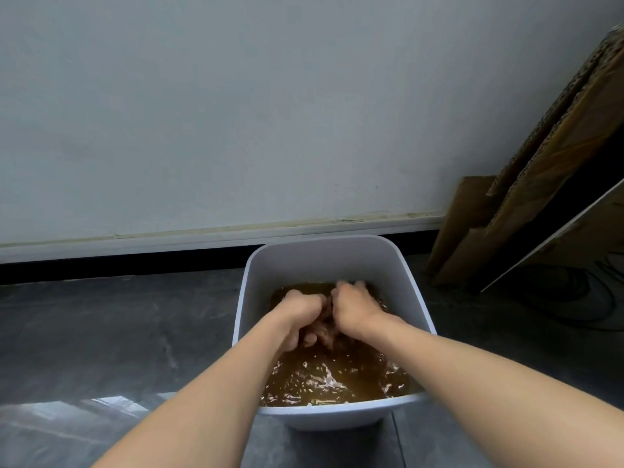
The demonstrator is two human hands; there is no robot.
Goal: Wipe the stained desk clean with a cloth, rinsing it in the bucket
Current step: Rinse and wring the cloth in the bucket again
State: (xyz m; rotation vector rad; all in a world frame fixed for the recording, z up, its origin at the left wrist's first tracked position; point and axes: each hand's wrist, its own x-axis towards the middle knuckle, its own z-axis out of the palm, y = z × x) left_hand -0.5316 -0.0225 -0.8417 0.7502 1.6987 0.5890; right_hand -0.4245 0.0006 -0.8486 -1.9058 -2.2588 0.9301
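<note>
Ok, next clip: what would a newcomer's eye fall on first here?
The pale bucket on the dark floor, low centre, full of murky brown water. Both hands are plunged in it, left hand and right hand close together, gripping what looks like the cloth between them. At the right edge, cardboard leans against the wall.
</note>
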